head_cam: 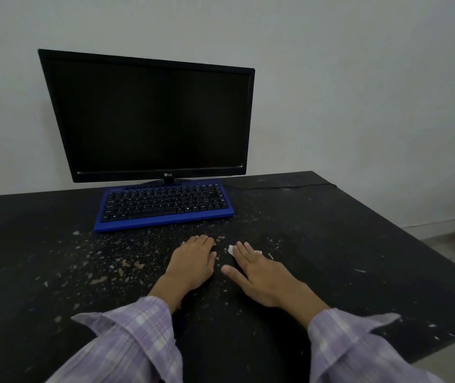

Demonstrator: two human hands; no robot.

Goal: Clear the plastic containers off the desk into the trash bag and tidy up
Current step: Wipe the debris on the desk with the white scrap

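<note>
Both hands lie flat on the black desk [331, 244], in front of the keyboard. My left hand [193, 261] rests palm down with fingers together, holding nothing. My right hand [256, 269] presses palm down on a small white tissue or cloth [231, 249], whose edge shows past the fingertips. The desk surface is worn and speckled with pale flecks and scraps. No plastic container and no trash bag is in view.
A black LG monitor [149, 117] stands at the back, screen off. A blue keyboard [165, 205] with black keys lies right in front of it. A thin cable [281, 186] runs along the back right. The desk's right edge [414, 244] drops to the floor.
</note>
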